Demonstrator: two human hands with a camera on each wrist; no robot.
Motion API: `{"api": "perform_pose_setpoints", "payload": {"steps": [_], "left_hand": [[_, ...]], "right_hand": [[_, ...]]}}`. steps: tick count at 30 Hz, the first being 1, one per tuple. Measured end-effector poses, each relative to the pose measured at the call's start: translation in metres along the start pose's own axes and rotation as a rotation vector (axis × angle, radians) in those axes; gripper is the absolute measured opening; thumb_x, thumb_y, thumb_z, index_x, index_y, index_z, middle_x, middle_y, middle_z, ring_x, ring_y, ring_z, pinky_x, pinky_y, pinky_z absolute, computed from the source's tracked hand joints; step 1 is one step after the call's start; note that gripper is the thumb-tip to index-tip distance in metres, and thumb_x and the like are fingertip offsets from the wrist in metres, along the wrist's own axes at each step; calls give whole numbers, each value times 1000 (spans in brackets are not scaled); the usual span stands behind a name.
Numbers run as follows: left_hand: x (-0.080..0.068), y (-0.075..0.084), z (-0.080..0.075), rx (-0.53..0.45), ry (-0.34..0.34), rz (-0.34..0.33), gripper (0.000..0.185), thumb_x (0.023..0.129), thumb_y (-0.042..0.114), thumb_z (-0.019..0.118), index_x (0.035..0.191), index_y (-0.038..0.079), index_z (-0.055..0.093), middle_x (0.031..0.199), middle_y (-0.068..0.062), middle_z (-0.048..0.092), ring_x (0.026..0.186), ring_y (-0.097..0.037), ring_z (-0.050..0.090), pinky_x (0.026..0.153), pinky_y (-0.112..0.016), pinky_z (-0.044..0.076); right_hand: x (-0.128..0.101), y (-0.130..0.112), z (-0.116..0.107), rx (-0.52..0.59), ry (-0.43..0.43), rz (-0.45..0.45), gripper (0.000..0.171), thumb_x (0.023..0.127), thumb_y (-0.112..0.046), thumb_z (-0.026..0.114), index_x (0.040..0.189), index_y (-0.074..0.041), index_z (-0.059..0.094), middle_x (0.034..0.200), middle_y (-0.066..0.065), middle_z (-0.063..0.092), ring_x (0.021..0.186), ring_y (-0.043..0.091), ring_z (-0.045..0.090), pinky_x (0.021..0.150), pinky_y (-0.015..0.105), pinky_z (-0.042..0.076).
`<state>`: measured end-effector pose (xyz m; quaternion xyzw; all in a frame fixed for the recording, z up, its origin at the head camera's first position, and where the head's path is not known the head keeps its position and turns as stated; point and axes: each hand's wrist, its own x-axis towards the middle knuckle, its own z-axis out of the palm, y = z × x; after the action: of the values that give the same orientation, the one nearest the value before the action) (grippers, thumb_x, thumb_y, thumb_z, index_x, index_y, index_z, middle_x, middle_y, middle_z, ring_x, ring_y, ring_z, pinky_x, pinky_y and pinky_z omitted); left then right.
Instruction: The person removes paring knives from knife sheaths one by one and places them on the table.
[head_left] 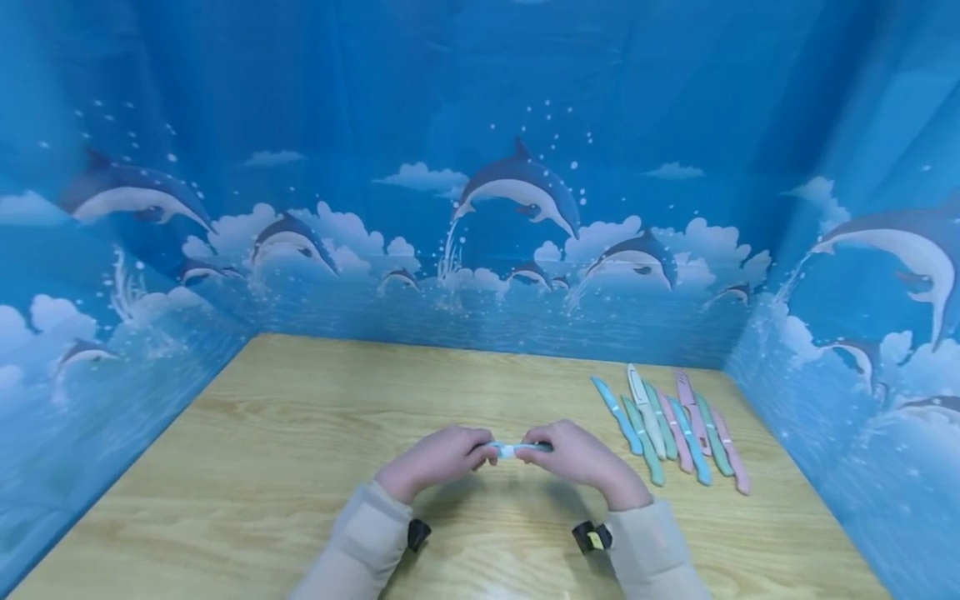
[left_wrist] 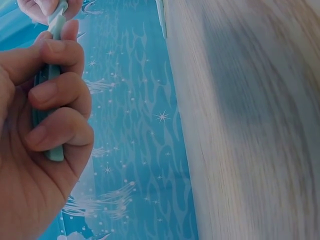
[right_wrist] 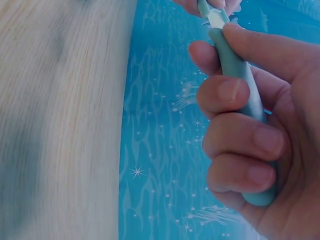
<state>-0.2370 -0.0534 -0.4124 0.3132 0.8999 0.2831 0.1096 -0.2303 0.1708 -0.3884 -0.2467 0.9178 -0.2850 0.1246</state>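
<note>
Both hands are over the middle of the wooden table [head_left: 262, 467] and hold one teal knife [head_left: 521, 449] between them, level. In the left wrist view my left hand [left_wrist: 45, 115] has its fingers curled round one teal end [left_wrist: 54, 85]. My right hand [right_wrist: 250, 145] grips the other teal end [right_wrist: 235, 70] in the right wrist view. A short white stretch [right_wrist: 216, 17] shows between the two teal parts. From the head view the left hand [head_left: 438, 458] and right hand [head_left: 577, 457] nearly touch, and they hide most of the knife.
Several sheathed knives [head_left: 675, 429] in teal, green, pink and white lie side by side on the table at the right, close to my right hand. Blue dolphin-print walls [head_left: 510, 192] close in the table at the back and both sides.
</note>
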Motion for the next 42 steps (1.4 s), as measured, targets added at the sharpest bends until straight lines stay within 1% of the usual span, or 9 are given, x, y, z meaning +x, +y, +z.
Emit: {"api": "perform_pose_setpoints", "payload": {"steps": [5,9,15,17,22,27,31,34,42], "left_hand": [[1,0,1,-7,-3,-3,23,104,25,46,99,15,66,80,1,62,57,-7,41,55,-23,39],[2,-1,2,-3,3,3,23,104,25,47,99,14,66,77,6,58,56,-7,40,54,-23,38],[2,0,2,-14,-1,3,24,104,25,46,97,14,66,74,7,55,55,-7,39,54,-23,37],[1,0,1,-18,-2,2,24,104,25,46,97,14,66,73,7,55,55,-7,39,53,-23,36],[0,1,1,-27,-1,-7,24,104,25,46,97,15,66,73,7,54,55,-7,38,52,-22,35],[1,1,2,-12,-4,-12,25,104,27,45,97,16,66,71,8,54,54,-7,38,53,-22,36],[2,0,1,-5,-2,-9,25,104,27,45,98,16,66,72,7,54,54,-7,38,53,-22,36],[1,-1,1,-7,3,-9,24,104,25,45,97,15,66,72,7,54,54,-7,38,52,-22,36],[0,-4,1,14,5,-14,24,104,26,45,97,15,66,72,7,54,54,-7,37,52,-22,35]], "right_hand": [[0,1,-1,4,-6,-6,32,98,-39,56,97,-11,72,82,3,68,60,11,48,58,29,41],[0,2,-2,-3,-13,-3,31,97,-38,57,98,-11,72,84,2,68,61,11,50,58,29,41],[-2,1,-3,-10,-8,8,28,97,-37,58,94,-12,72,69,-3,58,55,11,40,54,27,37],[-2,1,-3,-9,-9,11,27,97,-36,58,94,-13,72,67,-1,57,54,10,38,54,26,36],[-3,0,-4,6,-13,20,27,97,-35,59,94,-12,72,70,2,60,55,11,38,54,26,36],[-6,2,-6,10,-7,34,26,96,-35,60,94,-12,72,67,-4,55,55,12,37,53,26,35],[-6,3,-6,12,-4,42,26,96,-36,60,94,-12,72,71,2,60,57,12,39,55,27,35],[-6,3,-6,12,3,53,26,95,-36,60,93,-12,72,72,4,60,57,13,39,55,27,35],[-5,3,-7,12,2,57,26,96,-36,60,93,-13,71,67,-2,53,56,13,37,53,27,34]]}}
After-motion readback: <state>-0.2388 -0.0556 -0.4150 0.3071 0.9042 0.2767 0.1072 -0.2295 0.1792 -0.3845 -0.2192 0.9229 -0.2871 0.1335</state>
